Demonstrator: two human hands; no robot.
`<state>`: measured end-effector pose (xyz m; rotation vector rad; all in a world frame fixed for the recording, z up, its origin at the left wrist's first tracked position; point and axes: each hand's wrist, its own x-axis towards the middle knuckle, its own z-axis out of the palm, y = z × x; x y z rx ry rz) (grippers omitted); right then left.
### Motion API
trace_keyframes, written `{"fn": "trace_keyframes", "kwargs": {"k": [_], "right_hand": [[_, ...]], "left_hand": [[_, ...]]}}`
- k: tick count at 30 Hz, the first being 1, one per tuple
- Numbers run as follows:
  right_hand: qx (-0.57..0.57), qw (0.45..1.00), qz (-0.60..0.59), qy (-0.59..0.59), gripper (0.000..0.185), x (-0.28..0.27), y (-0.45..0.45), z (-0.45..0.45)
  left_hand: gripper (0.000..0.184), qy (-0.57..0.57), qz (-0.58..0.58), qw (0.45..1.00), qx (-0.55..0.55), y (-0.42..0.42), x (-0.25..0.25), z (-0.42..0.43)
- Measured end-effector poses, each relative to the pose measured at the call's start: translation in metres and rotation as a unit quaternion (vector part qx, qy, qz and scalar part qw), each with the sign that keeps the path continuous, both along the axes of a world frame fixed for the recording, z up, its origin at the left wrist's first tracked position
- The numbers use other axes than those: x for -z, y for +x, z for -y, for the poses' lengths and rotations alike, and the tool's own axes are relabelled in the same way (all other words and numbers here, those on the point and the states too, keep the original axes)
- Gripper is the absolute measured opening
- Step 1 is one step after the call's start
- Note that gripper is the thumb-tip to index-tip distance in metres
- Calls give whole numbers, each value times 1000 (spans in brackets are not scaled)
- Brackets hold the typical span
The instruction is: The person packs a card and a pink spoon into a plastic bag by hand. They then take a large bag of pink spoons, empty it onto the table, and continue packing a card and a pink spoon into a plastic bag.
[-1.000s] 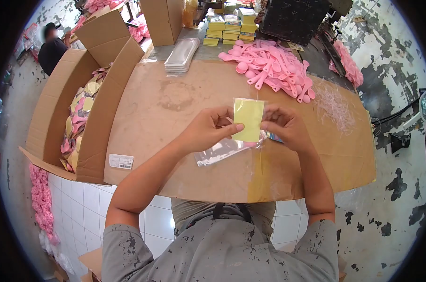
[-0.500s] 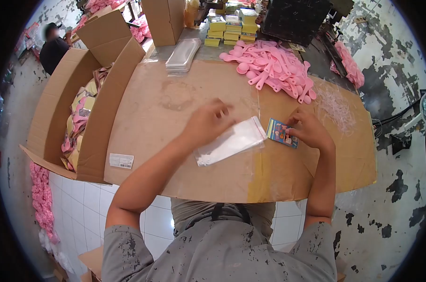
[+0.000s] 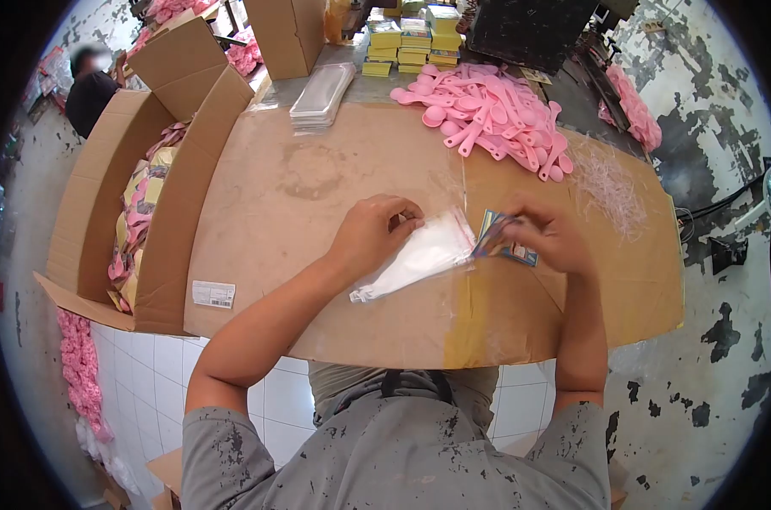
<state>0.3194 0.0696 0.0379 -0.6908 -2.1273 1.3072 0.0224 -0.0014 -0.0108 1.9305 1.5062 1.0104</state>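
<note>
White-looking clear plastic bags (image 3: 428, 252) lie in a slanted pile on the cardboard-covered table. At their upper left edge my left hand (image 3: 375, 228) is closed, thumb and fingertips pinching the top bag. My right hand (image 3: 551, 236) grips a printed card (image 3: 494, 238), smeared by motion and tilted above the bags' right end. Beneath that hand lies a small pile of blue printed cards (image 3: 524, 254), partly covered by the fingers. Beyond my hands is a heap of pink plastic spoons (image 3: 496, 115).
An open carton (image 3: 160, 263) with packed pink and yellow pieces stands at the left. Clear plastic cases (image 3: 321, 93) and yellow-edged card stacks (image 3: 415, 38) sit at the back. Thin clear strands (image 3: 611, 187) lie at the right. Another person (image 3: 90, 92) is at the far left.
My left hand has come down onto the bags' edge and closed there. My right hand has lifted a card from the pile and tilted it leftward.
</note>
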Motion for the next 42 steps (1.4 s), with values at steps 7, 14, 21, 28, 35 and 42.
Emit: {"fn": "trace_keyframes", "kwargs": {"k": [7, 14, 21, 28, 35, 42], "right_hand": [[2, 994, 54, 99, 19, 19, -32, 13], [134, 990, -11, -44, 20, 13, -37, 15], [133, 989, 6, -66, 27, 14, -33, 11], [161, 976, -143, -39, 29, 10, -38, 18], [105, 986, -9, 126, 22, 2, -39, 22], [98, 993, -49, 39, 34, 5, -51, 29]], "left_hand": [[18, -68, 392, 916, 55, -12, 3, -9], [37, -179, 420, 882, 118, -11, -27, 6], [44, -159, 427, 880, 134, -10, -27, 8], [48, -162, 372, 908, 104, -2, -21, 11], [48, -148, 357, 914, 120, 2, -16, 15], [42, -138, 240, 950, 143, 6, -25, 22]]}}
